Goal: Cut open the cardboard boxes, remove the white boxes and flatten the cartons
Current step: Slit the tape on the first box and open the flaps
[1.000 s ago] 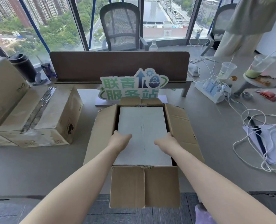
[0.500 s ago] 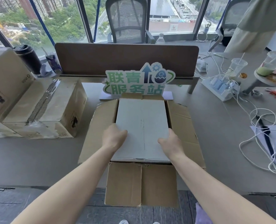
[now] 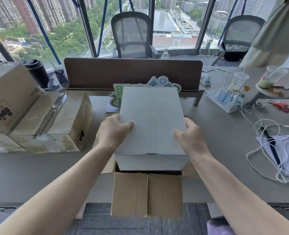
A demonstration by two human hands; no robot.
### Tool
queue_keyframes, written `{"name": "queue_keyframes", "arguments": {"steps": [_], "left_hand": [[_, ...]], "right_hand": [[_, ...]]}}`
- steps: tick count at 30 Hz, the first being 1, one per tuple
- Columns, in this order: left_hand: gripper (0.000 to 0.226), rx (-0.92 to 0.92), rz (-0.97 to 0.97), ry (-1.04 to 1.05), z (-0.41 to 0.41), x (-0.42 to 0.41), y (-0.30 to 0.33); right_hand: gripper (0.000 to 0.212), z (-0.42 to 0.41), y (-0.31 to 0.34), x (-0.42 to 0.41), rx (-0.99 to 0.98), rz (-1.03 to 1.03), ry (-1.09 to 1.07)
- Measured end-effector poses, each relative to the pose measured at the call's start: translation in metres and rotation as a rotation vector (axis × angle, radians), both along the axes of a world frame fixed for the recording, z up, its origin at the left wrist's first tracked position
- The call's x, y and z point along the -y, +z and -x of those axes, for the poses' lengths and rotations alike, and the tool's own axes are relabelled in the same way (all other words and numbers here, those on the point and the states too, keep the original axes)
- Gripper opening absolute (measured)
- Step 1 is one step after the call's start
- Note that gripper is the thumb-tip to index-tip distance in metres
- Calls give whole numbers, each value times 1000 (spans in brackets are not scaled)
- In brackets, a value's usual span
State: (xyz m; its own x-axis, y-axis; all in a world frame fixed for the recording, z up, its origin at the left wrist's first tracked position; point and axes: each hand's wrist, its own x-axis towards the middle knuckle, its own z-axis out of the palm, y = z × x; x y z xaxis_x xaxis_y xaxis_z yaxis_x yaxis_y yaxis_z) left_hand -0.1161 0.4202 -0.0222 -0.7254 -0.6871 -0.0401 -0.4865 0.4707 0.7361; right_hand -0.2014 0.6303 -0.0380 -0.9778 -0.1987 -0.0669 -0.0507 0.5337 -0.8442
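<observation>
A white box (image 3: 151, 119) is raised partly out of the open cardboard carton (image 3: 147, 194) in front of me. My left hand (image 3: 114, 131) grips its left side, thumb on the lid. My right hand (image 3: 190, 135) grips its right side the same way. The carton's near flap hangs down over the desk's front edge. The white box and my arms hide most of the carton's side flaps. Two sealed cardboard boxes (image 3: 54, 122) lie on the desk at the left.
A green and white sign (image 3: 164, 83) stands behind the white box against a brown divider (image 3: 133, 72). White cables (image 3: 265, 133), papers, a power strip (image 3: 225, 99) and plastic cups (image 3: 240, 80) spread over the right of the grey desk (image 3: 216, 138). A black tumbler (image 3: 36, 72) stands far left.
Both hands moved from the white box's top to its sides and lifted it up out of the carton; it now stands well above the flaps.
</observation>
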Motion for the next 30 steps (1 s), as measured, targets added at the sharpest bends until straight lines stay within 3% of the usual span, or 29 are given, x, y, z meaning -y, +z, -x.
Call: {"name": "queue_keyframes", "arguments": {"steps": [7, 12, 16, 27, 30], "left_hand": [[26, -195, 50, -85, 16, -20, 51], [29, -267, -17, -166, 51, -51, 56], [36, -247, -13, -216, 93, -83, 49], [27, -134, -124, -206, 247, -191, -2], [27, -89, -148, -202, 287, -217, -21]], "right_hand": [[31, 6, 64, -24, -263, -68, -140], [42, 32, 75, -62, -304, -132, -228], [42, 68, 70, -97, -300, -174, -261], [16, 229, 24, -203, -231, -190, -199], [24, 268, 1, -227, -189, -197, -176]]}}
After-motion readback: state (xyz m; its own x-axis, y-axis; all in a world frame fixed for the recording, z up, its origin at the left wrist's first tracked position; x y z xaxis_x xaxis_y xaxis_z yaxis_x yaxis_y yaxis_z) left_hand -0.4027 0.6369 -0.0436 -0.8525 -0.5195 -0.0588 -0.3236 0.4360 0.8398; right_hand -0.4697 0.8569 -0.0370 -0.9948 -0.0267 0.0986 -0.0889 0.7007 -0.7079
